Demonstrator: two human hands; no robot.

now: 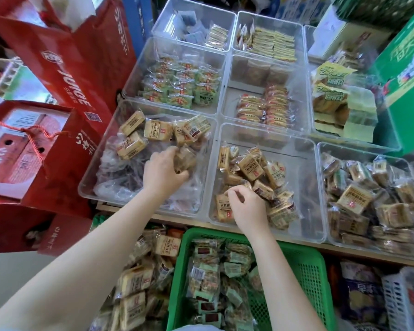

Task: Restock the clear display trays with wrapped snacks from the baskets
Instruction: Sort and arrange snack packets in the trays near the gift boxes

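Left hand (pixel 164 169) fingers clamped on a wrapped snack (pixel 185 157), right hand (pixel 245 206) fingers curled, pinching packets under its fingertips in the middle tray (pixel 318 187): slick wrappers could slip, landing in the wrong tray.

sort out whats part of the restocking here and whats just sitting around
Part of the job:
left hand
right hand
left tray
middle tray
green basket
wrapped snacks

Just lying about:
red gift bags
green carton
white basket
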